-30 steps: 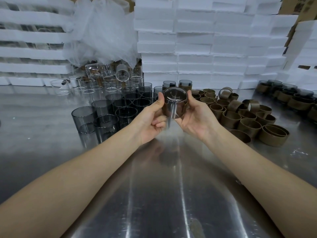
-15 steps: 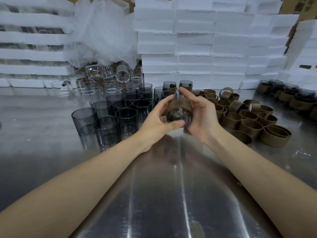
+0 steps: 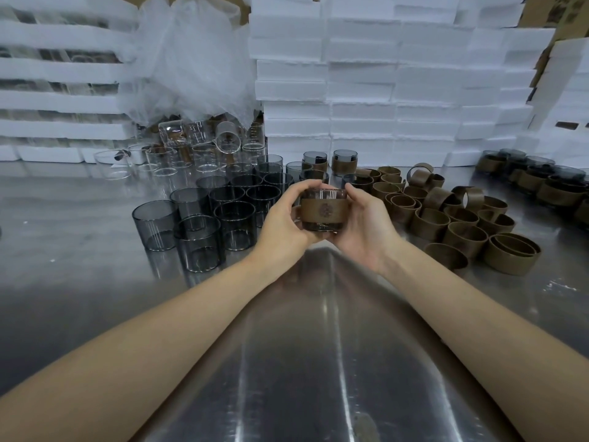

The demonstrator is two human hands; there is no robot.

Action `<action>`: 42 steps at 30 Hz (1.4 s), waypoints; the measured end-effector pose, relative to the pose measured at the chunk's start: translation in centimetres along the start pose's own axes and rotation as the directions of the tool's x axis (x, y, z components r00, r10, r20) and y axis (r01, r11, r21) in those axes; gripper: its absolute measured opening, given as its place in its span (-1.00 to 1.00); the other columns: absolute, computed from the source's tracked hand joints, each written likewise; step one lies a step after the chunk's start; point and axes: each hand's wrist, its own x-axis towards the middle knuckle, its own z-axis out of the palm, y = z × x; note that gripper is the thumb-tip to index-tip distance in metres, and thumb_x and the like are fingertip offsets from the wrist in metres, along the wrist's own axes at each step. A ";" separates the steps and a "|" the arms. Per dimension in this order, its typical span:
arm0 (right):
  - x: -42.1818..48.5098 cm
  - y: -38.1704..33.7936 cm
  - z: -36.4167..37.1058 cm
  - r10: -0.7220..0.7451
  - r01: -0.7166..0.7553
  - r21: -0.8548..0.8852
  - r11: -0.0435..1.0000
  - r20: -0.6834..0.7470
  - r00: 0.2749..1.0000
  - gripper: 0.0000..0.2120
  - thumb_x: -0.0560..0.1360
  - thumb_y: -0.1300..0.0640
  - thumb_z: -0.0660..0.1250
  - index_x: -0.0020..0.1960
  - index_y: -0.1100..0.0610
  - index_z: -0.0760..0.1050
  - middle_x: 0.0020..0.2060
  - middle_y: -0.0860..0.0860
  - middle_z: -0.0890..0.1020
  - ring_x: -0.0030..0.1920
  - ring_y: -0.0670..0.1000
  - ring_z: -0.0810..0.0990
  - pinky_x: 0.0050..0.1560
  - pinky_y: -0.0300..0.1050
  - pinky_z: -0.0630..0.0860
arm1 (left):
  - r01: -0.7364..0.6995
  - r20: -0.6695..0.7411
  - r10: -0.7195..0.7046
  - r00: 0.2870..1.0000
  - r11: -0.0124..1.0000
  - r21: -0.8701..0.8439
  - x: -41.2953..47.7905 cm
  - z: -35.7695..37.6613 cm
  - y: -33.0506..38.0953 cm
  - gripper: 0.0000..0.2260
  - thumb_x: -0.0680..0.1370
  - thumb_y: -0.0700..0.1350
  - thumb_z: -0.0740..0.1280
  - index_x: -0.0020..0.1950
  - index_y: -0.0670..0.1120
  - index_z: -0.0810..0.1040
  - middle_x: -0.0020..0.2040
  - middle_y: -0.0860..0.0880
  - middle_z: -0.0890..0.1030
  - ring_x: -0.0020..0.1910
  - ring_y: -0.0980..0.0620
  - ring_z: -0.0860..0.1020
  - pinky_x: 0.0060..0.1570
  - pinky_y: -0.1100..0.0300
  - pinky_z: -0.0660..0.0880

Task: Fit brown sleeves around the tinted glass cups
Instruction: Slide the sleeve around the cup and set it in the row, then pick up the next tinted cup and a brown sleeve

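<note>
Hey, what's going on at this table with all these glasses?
A person holds one tinted glass cup above the metal table, with the left hand and right hand curled round it. A brown sleeve is fitted around its middle. On the left stand bare tinted cups, on the right loose sleeves, far right finished cups.

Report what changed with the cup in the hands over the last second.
The tinted glass cup was turned from end-on toward the camera to upright, its brown sleeve now showing around the middle. Left hand and right hand still grip it. Bare cups and loose sleeves stayed put.
</note>
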 end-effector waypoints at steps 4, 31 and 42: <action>0.0 0.0 -0.1 0.015 -0.015 0.004 1.000 0.006 1.000 -0.55 0.66 -0.03 0.02 0.38 0.21 0.41 0.20 0.22 0.60 0.16 0.19 0.61 0.02 0.05 0.60 | 0.003 -0.006 -0.003 1.000 0.999 0.036 0.0 0.0 0.1 -0.30 0.30 -0.53 0.47 0.26 0.09 0.48 0.18 0.13 0.56 0.07 0.25 0.59 0.02 0.30 0.56; -0.1 -1.4 -0.3 -0.584 0.344 -0.893 0.292 0.118 0.803 -0.84 0.46 0.02 0.45 -0.12 0.04 0.50 -0.15 -0.07 0.60 -0.11 -0.09 0.56 -0.10 -0.34 0.46 | 0.108 -0.059 -0.101 0.993 0.985 0.131 0.5 0.3 -0.5 -0.35 0.49 -0.43 0.35 0.51 -0.06 0.25 0.35 0.01 0.45 0.22 0.08 0.53 0.25 0.14 0.50; 13.4 -9.5 -1.8 -0.565 0.083 -0.958 0.276 -0.092 0.820 -0.84 0.45 0.08 0.48 -0.09 0.13 0.55 -0.15 -0.01 0.57 -0.16 -0.07 0.51 -0.32 -0.40 0.38 | 0.007 0.014 -0.014 1.000 0.920 0.393 1.7 0.5 -2.3 -0.59 0.54 -0.36 0.24 0.33 -0.03 0.48 0.14 0.15 0.51 0.09 0.28 0.50 0.00 0.51 0.43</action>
